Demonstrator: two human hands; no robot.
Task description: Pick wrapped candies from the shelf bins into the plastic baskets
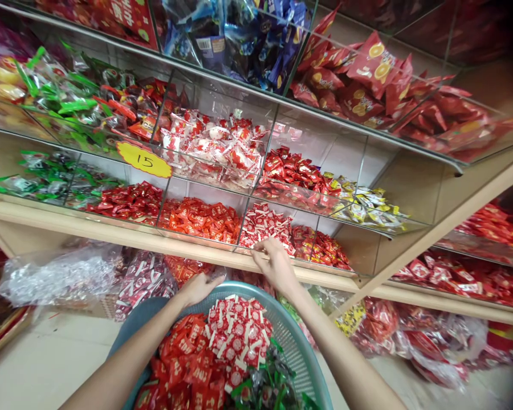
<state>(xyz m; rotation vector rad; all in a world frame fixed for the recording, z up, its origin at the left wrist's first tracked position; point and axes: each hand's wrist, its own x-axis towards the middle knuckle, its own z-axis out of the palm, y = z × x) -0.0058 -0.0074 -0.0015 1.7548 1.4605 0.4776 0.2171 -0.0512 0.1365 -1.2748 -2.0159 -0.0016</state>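
My right hand (277, 265) is at the front edge of a clear bin of red-and-white wrapped candies (267, 223). Its fingers are bent but apart, with a gap between thumb and forefinger and nothing visible in them. Below, a teal plastic basket (312, 353) holds orange-red candy packets (188, 359), red-and-white wrapped candies (239, 330) and green-and-dark wrapped sweets (269, 378). My left hand (199, 289) is closed at the basket's far rim, its thumb stretched along it; the other fingers are mostly hidden.
Tiered shelves with clear bins rise ahead, including orange-red packets (200, 221) and yellow-and-white packets (370, 204). A yellow tag (144, 159) reads 15. Bagged sweets (145, 279) lie beneath the wooden shelf edge (123, 236). Another blue-teal item (130, 330) is under the basket's left side.
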